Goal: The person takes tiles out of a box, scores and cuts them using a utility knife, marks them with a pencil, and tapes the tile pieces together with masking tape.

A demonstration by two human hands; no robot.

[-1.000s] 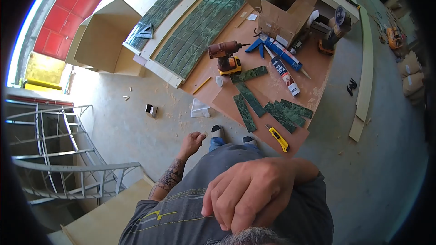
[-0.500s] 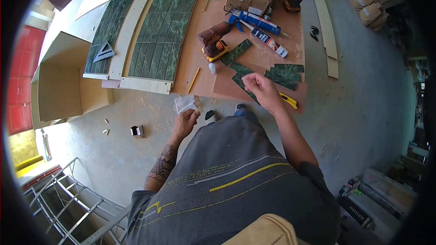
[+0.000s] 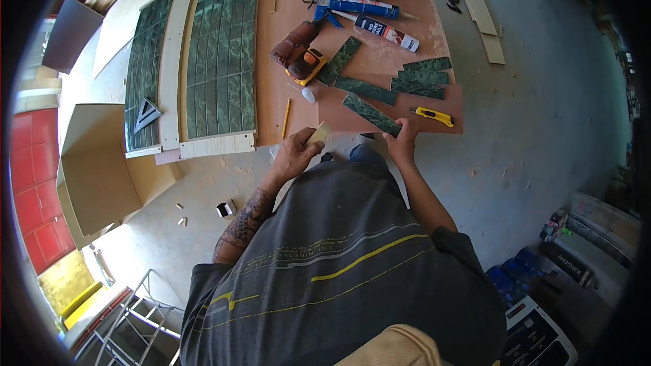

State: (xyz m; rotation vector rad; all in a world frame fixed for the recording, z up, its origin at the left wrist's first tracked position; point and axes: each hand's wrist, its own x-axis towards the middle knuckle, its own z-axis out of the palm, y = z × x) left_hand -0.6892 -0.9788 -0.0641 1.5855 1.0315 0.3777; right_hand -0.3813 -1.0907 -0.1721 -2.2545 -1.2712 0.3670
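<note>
My left hand [image 3: 296, 154] pinches a small pale piece [image 3: 317, 134] just off the front edge of the brown board [image 3: 325, 112]. At that same edge, my right hand [image 3: 403, 137] grips the lower end of a green marbled strip [image 3: 369, 114], which slants up to the left over the board. A yellow utility knife [image 3: 432, 116] lies right of my right hand. Other green strips [image 3: 366, 91] lie beyond it, several of them overlapping [image 3: 424, 85]. A pencil [image 3: 286, 118] and a small white cap [image 3: 308, 95] are near my left hand.
A drill [image 3: 298, 54], a blue caulking gun [image 3: 359, 7] and a sealant tube [image 3: 386, 32] lie on the board. Green-tiled panels [image 3: 222, 54] with a set square [image 3: 147, 115] are at the left. A ladder [image 3: 139, 318] stands lower left.
My right hand has come down from my chest to the board and taken hold of a green strip. My left hand has moved up beside the board's edge. The view has shifted.
</note>
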